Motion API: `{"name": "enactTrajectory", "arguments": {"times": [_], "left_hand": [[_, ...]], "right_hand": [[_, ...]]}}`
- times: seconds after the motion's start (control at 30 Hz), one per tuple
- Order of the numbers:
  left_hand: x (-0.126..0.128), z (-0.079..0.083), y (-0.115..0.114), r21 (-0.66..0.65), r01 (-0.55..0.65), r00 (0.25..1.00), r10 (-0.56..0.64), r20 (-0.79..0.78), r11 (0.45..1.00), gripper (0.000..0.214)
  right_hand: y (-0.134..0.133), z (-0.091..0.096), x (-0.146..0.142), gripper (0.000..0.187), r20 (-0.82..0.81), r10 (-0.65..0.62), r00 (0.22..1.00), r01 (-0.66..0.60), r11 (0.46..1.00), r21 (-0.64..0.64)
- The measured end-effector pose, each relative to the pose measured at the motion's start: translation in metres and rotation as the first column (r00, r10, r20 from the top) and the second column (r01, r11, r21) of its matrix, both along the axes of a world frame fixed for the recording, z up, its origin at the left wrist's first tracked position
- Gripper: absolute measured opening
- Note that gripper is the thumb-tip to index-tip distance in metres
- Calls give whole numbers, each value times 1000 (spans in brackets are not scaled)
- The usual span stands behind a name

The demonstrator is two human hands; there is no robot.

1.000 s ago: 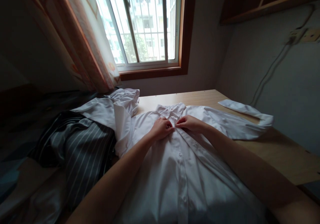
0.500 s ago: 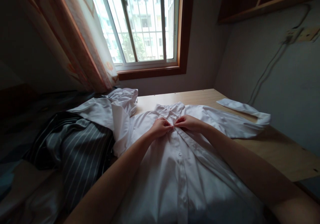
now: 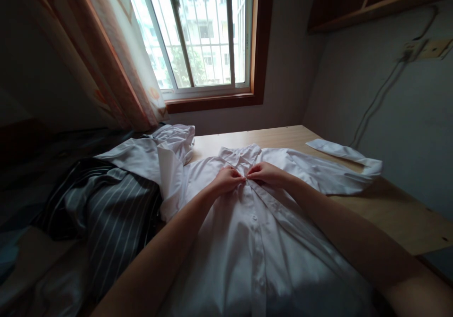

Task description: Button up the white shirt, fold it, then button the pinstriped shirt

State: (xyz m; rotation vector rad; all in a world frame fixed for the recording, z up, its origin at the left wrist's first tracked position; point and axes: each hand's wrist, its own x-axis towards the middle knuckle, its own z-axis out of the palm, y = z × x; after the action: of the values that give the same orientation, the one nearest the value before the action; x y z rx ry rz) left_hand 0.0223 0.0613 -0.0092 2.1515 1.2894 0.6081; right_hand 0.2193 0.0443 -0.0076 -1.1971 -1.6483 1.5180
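Note:
A white button-up shirt point(image 3: 226, 241) lies front side up on the wooden table, its collar point(image 3: 240, 154) toward the window. Just below the collar, my left hand point(image 3: 229, 179) pinches one front edge of the shirt. My right hand point(image 3: 264, 173) pinches the other front edge, fingertips almost touching those of the left. Whatever button or buttonhole lies between the fingers is hidden. Lower down, buttons point(image 3: 255, 218) show along the placket, and the right front panel's edge runs loose and slanting. One sleeve point(image 3: 339, 171) stretches to the right with its end bent back.
Dark striped cloth point(image 3: 116, 213) and more white fabric point(image 3: 173, 140) are heaped at the left. The wooden table point(image 3: 399, 213) extends right toward a wall with a socket and cable point(image 3: 380, 93). Behind are a window point(image 3: 201, 38) and a curtain point(image 3: 116, 71).

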Motion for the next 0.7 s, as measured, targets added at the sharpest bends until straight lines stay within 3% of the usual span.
{"name": "enactTrajectory", "arguments": {"times": [0.23, 0.4, 0.7], "left_hand": [[2, -3, 0, 29, -39, 998, 40, -48, 999, 27], [3, -2, -1, 33, -46, 997, 48, -61, 998, 28], [3, -3, -1, 59, -49, 997, 52, -54, 997, 24]], "right_hand": [[2, -2, 1, 21, -25, 17, 1000, -16, 1000, 12], [9, -4, 10, 30, -30, 118, 993, -119, 992, -42], [12, -3, 18, 31, -80, 115, 990, -126, 982, -144]]}}
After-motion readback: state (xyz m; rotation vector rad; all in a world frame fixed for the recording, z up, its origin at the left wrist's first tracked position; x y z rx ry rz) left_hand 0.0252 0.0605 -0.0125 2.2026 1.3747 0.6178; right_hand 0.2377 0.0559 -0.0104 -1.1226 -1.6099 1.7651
